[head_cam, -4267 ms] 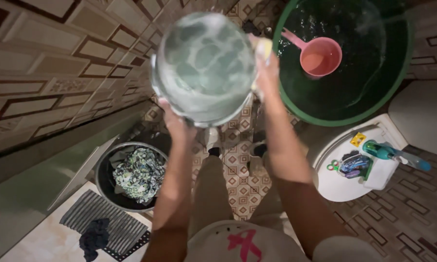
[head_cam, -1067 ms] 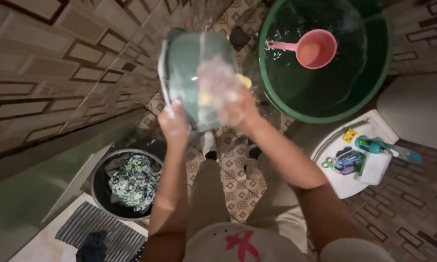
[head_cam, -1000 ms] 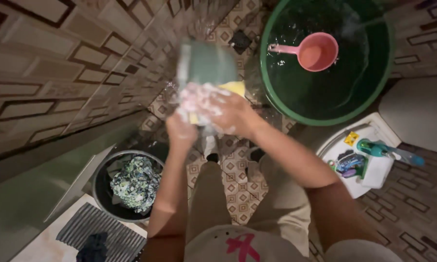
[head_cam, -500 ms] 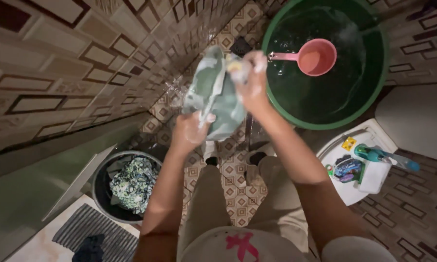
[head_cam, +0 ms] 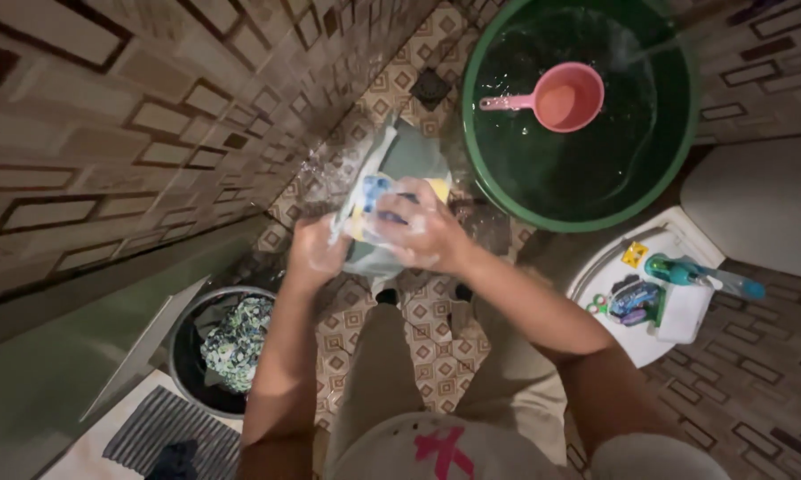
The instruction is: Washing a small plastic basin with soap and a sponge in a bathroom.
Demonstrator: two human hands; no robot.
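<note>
The tiled wall (head_cam: 151, 116) runs close along the left; the big round green water tub (head_cam: 685, 133) with a pink plastic dipper (head_cam: 556, 96) crowds the right, leaving a narrow strip of patterned floor (head_cam: 427, 320) between. Above it the left hand (head_cam: 316, 252) clamps the lower rim of a soapy grey-green round basin (head_cam: 400, 178), tilted on edge. The right hand (head_cam: 422, 229) presses a yellow sponge (head_cam: 374, 204) against the basin's face

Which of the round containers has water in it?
The big green tub at the top right holds water, with a pink dipper floating in it. The dark bucket lower left holds patterned cloth, and the soapy basin is in the hands.
</note>
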